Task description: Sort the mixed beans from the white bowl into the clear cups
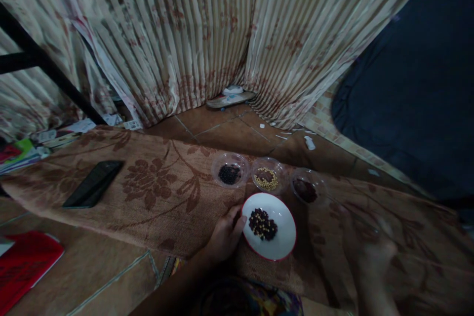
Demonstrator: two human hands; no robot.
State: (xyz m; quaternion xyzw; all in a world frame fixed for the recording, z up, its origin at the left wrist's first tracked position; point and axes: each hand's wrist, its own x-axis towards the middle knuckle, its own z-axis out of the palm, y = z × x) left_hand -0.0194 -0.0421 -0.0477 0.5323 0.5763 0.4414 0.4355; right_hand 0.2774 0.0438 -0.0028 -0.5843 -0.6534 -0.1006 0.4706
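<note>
I note left hand [225, 236] pinching rim of white bowl [286, 227], apparently steadying it; mixed beans [262, 224] inside, right of fingertips. Clear cups [243, 167] beyond, presumably for reach. Right hand [370, 242] blurred: cannot tell grip or opening.

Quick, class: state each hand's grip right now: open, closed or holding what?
Left hand: holding the edge of a round white bowl with a red rim.
Right hand: too blurred to tell whether it is open, closed or holding something.
</note>
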